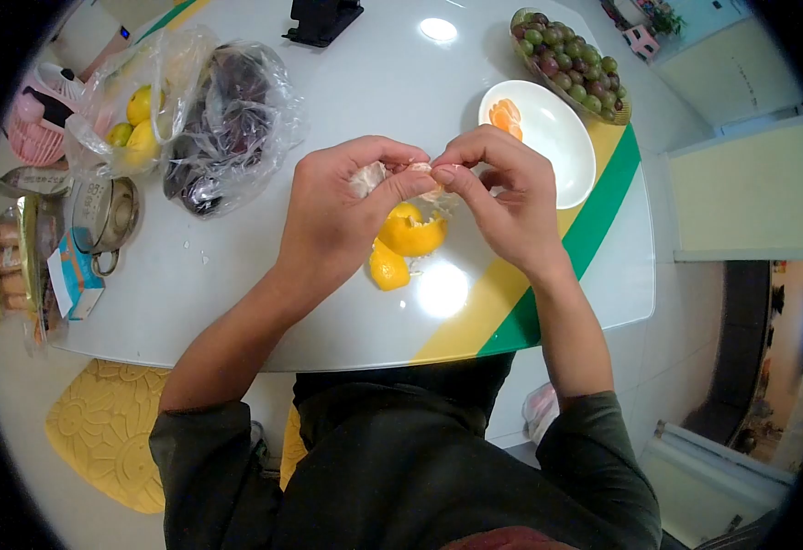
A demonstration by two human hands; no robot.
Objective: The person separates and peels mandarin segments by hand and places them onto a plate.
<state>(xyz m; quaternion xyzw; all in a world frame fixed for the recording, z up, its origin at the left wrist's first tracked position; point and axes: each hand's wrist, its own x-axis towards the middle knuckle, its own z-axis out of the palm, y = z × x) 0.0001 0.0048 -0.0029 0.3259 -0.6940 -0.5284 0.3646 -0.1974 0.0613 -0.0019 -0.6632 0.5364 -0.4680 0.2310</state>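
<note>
My left hand (332,202) is closed around a peeled mandarin (367,180), whose whitish pith shows between thumb and fingers. Tip to tip with it, my right hand (509,197) pinches a small pale-orange part of the fruit. The fingers hide most of it. Below the hands, torn yellow mandarin peel (412,236) lies on the table, with another peel piece (388,267) beside it. Several orange mandarin segments (505,117) rest at the left side of a white bowl (562,137), just beyond my right hand.
A basket of grapes (571,64) stands behind the bowl. At left are a clear bag of yellow-green citrus (142,128), a bag of dark produce (232,119), a metal cup (112,215) and a blue-white box (76,275). A black stand (323,20) is at the back.
</note>
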